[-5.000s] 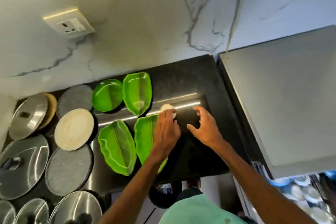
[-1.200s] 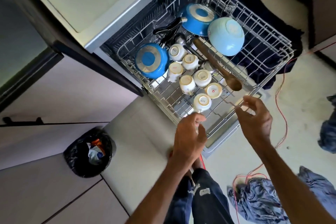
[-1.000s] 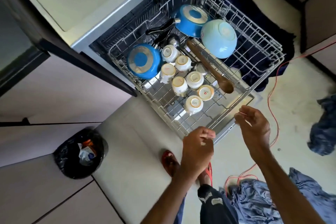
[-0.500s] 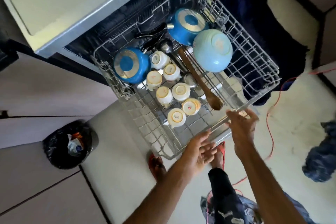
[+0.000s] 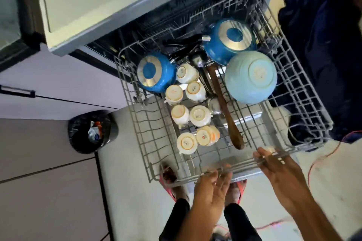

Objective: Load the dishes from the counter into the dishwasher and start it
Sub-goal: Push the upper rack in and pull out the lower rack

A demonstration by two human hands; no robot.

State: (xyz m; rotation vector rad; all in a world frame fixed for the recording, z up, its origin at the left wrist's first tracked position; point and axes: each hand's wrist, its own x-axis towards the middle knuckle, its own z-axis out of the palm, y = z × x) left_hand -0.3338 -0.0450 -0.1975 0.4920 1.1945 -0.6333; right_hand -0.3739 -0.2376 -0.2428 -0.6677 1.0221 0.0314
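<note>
The grey wire rack [image 5: 148, 139] is pulled way out of the dishwasher [image 5: 176, 10], and both hands are on its front rail: the left hand [image 5: 213, 188] touches it with fingers mostly straight, while the right hand [image 5: 274, 164] lies across the wire, too blurry to tell if it's actually wrapped round it. Inside, all upside down, sit a round matte pale-blue bowl [image 5: 250, 76] and 2 glossy blue pans [image 5: 155, 73] with shiny metal bases. A long dark wooden spoon [image 5: 225, 107] lies between the bowl and 7 little cream cups [image 5: 187, 143].
</note>
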